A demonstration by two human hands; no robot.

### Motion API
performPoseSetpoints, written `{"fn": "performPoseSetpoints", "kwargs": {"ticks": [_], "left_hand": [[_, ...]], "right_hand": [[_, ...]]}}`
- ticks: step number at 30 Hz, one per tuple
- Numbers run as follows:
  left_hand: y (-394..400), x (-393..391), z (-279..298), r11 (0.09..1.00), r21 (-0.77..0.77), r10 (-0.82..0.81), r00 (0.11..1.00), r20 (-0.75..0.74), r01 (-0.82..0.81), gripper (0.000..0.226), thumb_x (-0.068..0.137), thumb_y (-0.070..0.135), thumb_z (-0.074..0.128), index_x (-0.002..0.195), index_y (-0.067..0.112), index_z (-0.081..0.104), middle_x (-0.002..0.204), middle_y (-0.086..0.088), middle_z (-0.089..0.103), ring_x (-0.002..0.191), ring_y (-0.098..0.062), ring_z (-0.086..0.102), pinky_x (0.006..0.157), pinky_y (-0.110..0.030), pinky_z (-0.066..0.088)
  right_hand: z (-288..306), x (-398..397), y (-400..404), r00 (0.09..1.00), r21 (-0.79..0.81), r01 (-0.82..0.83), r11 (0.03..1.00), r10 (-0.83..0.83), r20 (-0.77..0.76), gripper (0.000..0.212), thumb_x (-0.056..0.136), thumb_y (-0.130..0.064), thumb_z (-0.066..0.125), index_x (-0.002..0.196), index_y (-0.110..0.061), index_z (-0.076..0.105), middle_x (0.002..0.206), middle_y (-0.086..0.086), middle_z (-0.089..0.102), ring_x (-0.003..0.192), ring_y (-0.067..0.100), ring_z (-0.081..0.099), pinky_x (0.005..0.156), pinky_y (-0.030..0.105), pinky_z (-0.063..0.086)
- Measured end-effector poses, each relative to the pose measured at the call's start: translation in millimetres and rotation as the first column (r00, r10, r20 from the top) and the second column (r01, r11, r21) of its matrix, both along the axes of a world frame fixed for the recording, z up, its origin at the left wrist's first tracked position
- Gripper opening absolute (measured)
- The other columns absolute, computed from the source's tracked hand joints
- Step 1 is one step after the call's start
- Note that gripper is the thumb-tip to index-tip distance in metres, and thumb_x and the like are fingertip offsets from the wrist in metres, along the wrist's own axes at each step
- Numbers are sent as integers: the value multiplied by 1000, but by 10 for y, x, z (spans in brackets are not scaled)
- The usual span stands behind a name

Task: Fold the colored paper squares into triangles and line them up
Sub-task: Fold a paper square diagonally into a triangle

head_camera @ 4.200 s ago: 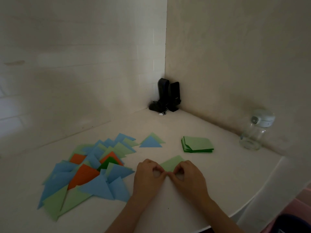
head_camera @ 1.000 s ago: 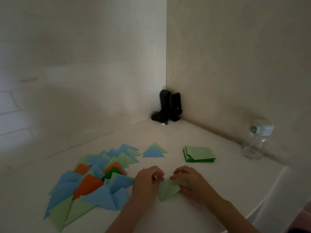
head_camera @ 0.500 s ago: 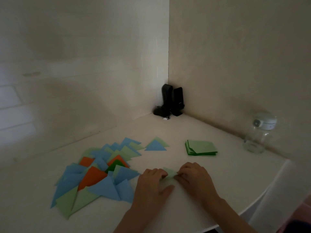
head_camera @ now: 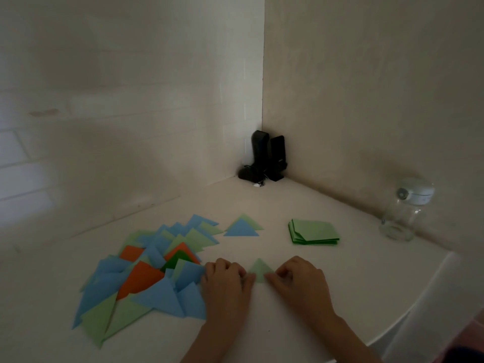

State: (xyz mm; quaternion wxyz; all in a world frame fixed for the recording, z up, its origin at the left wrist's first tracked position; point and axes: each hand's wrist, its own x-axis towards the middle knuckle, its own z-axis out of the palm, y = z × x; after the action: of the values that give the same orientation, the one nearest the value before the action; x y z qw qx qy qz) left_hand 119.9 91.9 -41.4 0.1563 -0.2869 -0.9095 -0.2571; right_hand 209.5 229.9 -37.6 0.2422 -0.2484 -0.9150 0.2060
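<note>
Paper comes first: a small light green triangle [head_camera: 259, 271] lies flat on the counter [head_camera: 327, 284] between the two hands. A second ago the same sheet was a larger, half-lifted piece tilted up between the fingers; half a second ago only a sliver showed under them. Now it is down and shows a clean point toward the wall, so the fold looks made and this piece is probably getting its crease pressed before it joins the others.

The left hand [head_camera: 225, 280] has its fingers curled, knuckles up, with the fingertips at the triangle's left corner. The right hand [head_camera: 298, 280] is curled the same way at the right corner. Both seem to pinch or press the lower edge, though the dim light hides the exact contact.

To the left sits the pile of folded triangles [head_camera: 146, 273], blue, green and orange, overlapping loosely rather than lined up. A blue-on-green pair [head_camera: 242, 227] lies apart behind the hands. The stack of green squares [head_camera: 313, 231] still to fold waits near the glass jar [head_camera: 403, 213]. Much folding remains, and the lining up looks undone.
</note>
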Motion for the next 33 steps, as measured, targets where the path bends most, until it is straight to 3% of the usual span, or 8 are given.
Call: {"fn": "performPoseSetpoints", "kwargs": {"ticks": [3, 5, 12, 19, 23, 27, 31, 33], "left_hand": [[58, -1, -10, 996, -70, 48, 998, -30, -50, 44, 75, 69, 49, 62, 28, 61, 73, 5, 53, 75, -21, 49, 63, -36, 41], [82, -15, -27, 994, -87, 57, 997, -48, -61, 51, 73, 72, 38, 60, 28, 60, 72, 4, 52, 73, -21, 49, 61, -37, 42], [58, -73, 29, 989, -147, 46, 993, 108, -30, 35, 85, 64, 45, 92, 33, 60, 104, 11, 49, 104, -15, 38, 86, -28, 31], [-29, -136, 79, 999, -3, -53, 986, 161, 54, 15, 85, 43, 60, 89, 28, 59, 95, 9, 54, 96, -16, 46, 83, -28, 36], [-73, -211, 37, 979, 149, -170, 959, 226, 138, 13, 79, 17, 71, 77, 28, 63, 81, 9, 55, 81, -19, 53, 76, -32, 42], [-98, -152, 70, 965, 204, -199, 964, 178, 162, 21, 79, -2, 64, 80, 19, 68, 80, 4, 57, 78, -19, 52, 70, -34, 46], [22, 2, 116, 975, 140, -185, 980, 74, 173, 13, 90, 11, 55, 84, 5, 66, 83, -13, 57, 76, -29, 52, 69, -45, 46], [78, 95, 121, 977, 112, -186, 982, 36, 181, 17, 91, 21, 58, 90, 5, 65, 88, -14, 56, 80, -32, 51, 70, -43, 44]], "right_hand": [[34, -32, -40, 996, 24, 64, 998, -65, 53, 29, 80, -63, 54, 70, -36, 50, 82, -14, 52, 85, 6, 52, 75, 26, 31], [27, -44, -56, 994, 35, 95, 995, -97, 55, 30, 80, -63, 54, 70, -35, 51, 83, -13, 54, 85, 7, 52, 74, 27, 30], [83, -40, -22, 993, -60, 81, 995, -75, 93, 26, 77, -60, 59, 81, -36, 50, 86, -15, 51, 88, 5, 50, 76, 26, 30], [135, -10, 77, 996, -233, -35, 972, 53, 75, 26, 75, -40, 72, 75, -39, 46, 86, -12, 57, 74, 2, 50, 82, 32, 44], [146, 59, 121, 995, -297, -91, 951, 98, 10, 17, 76, -23, 74, 81, -27, 58, 74, -14, 56, 62, 1, 46, 64, 11, 38], [115, 84, 114, 996, -289, -88, 953, 87, -16, 14, 77, -21, 73, 80, -26, 60, 71, -14, 53, 63, 2, 48, 63, 12, 36], [86, 75, 89, 996, -255, -87, 963, 86, -14, 17, 77, -22, 72, 78, -30, 57, 77, -14, 54, 66, 0, 48, 71, 22, 40], [75, 68, 88, 996, -248, -86, 965, 83, -22, 21, 76, -22, 72, 75, -33, 54, 78, -15, 53, 66, 0, 48, 75, 27, 43]]}}
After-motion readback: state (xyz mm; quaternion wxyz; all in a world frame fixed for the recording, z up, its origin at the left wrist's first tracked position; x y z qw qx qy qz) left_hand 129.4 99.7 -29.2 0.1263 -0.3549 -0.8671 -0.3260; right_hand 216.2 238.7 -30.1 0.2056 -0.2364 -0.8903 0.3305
